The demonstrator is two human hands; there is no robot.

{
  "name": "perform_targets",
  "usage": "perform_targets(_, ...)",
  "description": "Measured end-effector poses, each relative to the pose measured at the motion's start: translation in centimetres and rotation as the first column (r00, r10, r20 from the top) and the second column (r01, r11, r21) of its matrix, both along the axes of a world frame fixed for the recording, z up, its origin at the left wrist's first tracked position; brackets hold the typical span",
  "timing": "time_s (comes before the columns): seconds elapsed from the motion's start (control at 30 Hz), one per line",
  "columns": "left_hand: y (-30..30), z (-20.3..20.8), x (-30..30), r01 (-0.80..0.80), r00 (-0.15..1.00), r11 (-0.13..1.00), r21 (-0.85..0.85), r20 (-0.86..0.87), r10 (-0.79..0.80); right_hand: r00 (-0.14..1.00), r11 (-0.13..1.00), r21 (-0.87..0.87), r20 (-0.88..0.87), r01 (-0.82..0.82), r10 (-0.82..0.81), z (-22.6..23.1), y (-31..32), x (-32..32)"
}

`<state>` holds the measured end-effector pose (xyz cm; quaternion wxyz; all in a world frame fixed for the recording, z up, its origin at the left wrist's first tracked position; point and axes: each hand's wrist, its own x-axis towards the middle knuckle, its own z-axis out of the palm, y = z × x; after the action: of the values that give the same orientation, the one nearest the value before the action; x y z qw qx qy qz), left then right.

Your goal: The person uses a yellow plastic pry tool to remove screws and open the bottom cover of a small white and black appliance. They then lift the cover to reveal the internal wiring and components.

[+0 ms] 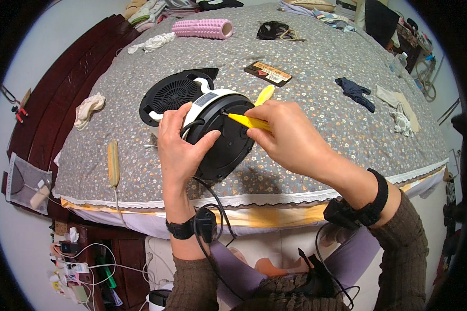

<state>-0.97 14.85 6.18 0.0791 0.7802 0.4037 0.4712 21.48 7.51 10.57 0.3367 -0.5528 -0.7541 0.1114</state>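
Left hand: the left hand grips the edge of the round machine, with the fingers over its white side and the thumb on its black bottom.
Right hand: the right hand is closed in a pinch around a yellow tool.
Yellow tool: its thin end points at the black bottom, near the upper edge. It looks like it touches there, but the tip is too small to be sure.
Other yellow bit: a yellow piece pokes out just above the right hand; I cannot tell if it is part of the same tool.
Round machine: it is on the bed, near the front edge, tipped over so the black bottom faces the person.
Black grille: a round grille with lots of slits is behind the left hand, next to the white side.
Black cord: a cord hangs down below the machine.
Wrists: a black band is on the left one, and another black strap is on the right one.
Farther back: a flat card, dark with orange and white, lies past the machine, and a bumpy pink roller is well behind it.
Sides: a long yellow stick with a pale cord lies to the left, and a dark blue cloth lies to the right.
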Motion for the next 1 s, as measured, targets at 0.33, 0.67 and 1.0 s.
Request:
perform_targets(0.33, 0.09, -0.09, -0.12, 0.005, 1.0, 1.0, 0.001, 0.012, -0.005, 0.999, 0.996, 0.093, -0.04, -0.008, 0.012, -0.85, 0.12, 0.33)
perform_targets(0.67, 0.09, 0.0, -0.06, -0.001, 1.0, 1.0, -0.002, 0.012, 0.001, 0.992, 0.991, 0.132, 0.116, 0.024, -0.04, -0.86, 0.02, -0.02)
perform_targets(1.0, 0.06, 0.05, -0.03, 0.016, 1.0, 0.999, 0.039, -0.023, -0.015, 0.958, 0.96, -0.279, -0.283, -0.031, -0.052, -0.14, 0.97, -0.1)
